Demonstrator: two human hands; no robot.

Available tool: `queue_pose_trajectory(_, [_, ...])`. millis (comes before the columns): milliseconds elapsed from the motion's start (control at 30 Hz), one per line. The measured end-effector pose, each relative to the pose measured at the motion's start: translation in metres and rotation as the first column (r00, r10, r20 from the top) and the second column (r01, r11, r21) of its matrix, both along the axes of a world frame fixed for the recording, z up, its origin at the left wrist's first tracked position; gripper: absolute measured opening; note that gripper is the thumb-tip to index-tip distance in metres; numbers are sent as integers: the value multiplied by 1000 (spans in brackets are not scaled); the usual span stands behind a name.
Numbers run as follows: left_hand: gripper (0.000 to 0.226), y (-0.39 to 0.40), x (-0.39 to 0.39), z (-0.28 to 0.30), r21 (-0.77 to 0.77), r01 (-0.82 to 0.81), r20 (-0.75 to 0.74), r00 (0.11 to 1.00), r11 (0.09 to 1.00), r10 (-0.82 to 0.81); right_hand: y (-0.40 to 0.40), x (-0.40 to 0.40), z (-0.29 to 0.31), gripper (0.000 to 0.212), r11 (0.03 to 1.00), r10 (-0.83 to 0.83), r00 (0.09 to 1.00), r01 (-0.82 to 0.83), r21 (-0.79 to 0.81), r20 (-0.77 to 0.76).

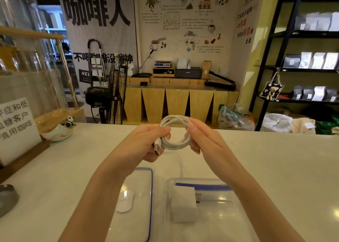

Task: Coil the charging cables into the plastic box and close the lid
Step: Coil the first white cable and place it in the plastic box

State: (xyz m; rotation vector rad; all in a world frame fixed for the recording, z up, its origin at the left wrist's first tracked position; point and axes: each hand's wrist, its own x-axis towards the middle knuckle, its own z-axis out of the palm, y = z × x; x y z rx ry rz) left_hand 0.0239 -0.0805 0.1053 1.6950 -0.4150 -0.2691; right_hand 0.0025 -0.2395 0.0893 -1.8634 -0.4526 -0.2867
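A white charging cable [174, 124] is wound into a small coil, held above the white counter. My left hand [148, 142] grips the coil's left side, with the plug end sticking down past its fingers. My right hand [203, 139] pinches the coil's right side. Below, near the front edge, stands the clear plastic box [220, 208] with a white charger block [184, 205] inside. The clear lid [141, 201] with a blue rim lies flat to the box's left. Another thin white cable [180, 161] runs on the counter behind the box.
A sign board [16, 128] on a wooden stand and a small panda bowl [58, 131] sit at the counter's left. A dark round object [7, 197] lies at the left edge. Beyond the counter are a fan, wooden cabinets and black shelves.
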Motion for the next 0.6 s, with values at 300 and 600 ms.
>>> queue_pose_trajectory(300, [38, 15, 1, 8, 2, 8, -24, 1000, 1000, -8, -17, 0, 10, 26, 999, 32, 994, -34, -12, -103])
queue_pose_trajectory(600, [33, 1, -4, 3, 290, 27, 40, 998, 957, -40, -38, -10, 9, 28, 988, 96, 974, -118, -97, -204])
